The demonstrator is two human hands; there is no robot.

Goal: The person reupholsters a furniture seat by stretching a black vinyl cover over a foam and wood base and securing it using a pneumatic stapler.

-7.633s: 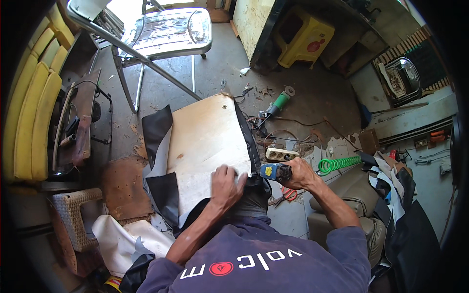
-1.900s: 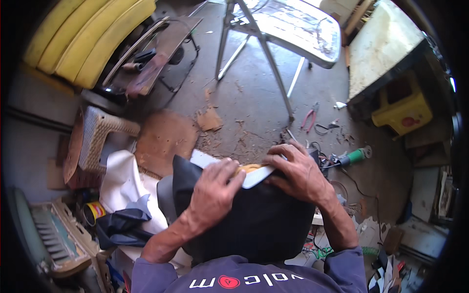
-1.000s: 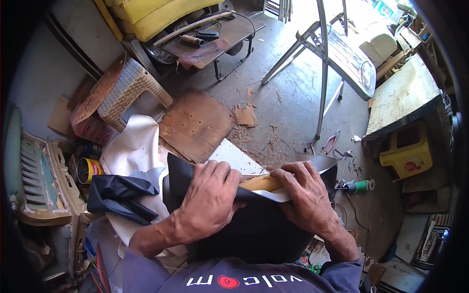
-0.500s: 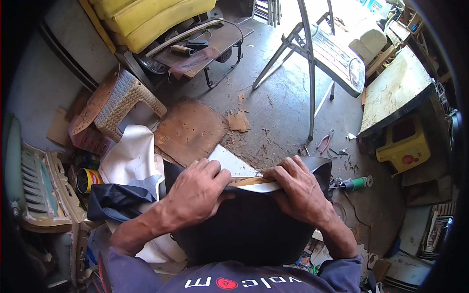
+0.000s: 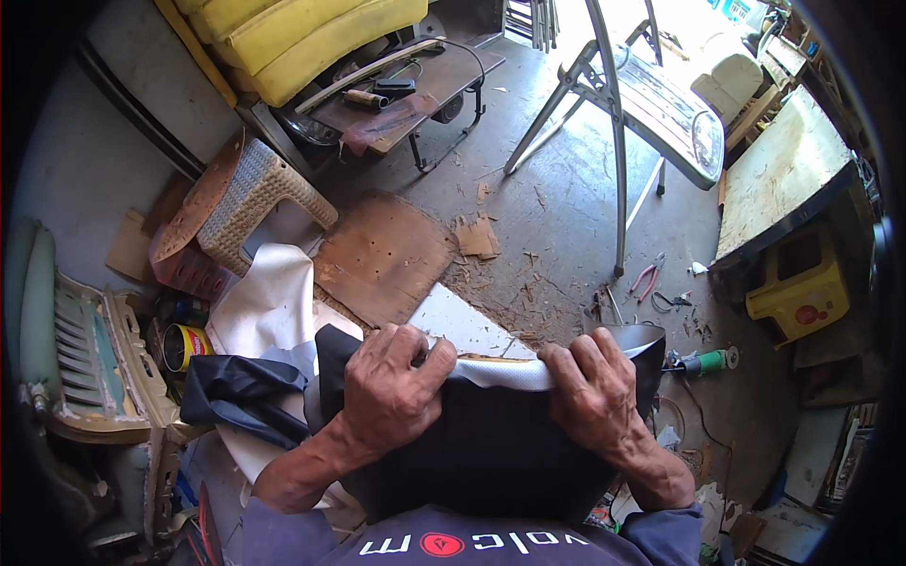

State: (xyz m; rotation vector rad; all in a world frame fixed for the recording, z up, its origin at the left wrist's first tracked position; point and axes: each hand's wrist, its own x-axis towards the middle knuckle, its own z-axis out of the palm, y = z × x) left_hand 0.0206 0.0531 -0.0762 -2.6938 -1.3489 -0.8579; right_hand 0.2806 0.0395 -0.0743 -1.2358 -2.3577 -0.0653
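Closest to me, above the purple shirt (image 5: 472, 542), the black cover (image 5: 481, 453) rises in front of the wearer's body, its far edge running between both hands. The left hand (image 5: 392, 382) grips that edge towards the left, fingers curled tightly over; the right hand (image 5: 595, 391) does the same farther right, knuckles up. (I can't see the thumbs properly from here.) Between them the turned edge shows its pale backing (image 5: 500, 374), with a thin tan strip (image 5: 495, 357) just beyond.

I judge the step in hand to be working the cover's edge over whatever lies inside, with nothing visibly fastened along this stretch. As I read it, the next move calls for even tension from both hands, so the fold lies flat and doesn't pucker.

Past the hands, a white panel (image 5: 467, 321) lies near the brown board (image 5: 385, 255), with white sheeting (image 5: 264, 302) to the left. Off to the right I can make out red-handled pliers (image 5: 648, 276) and a green tool (image 5: 706, 362) on the floor. Farthest are the folding chair (image 5: 661, 113) and, upper left, yellow cushioning (image 5: 302, 47).
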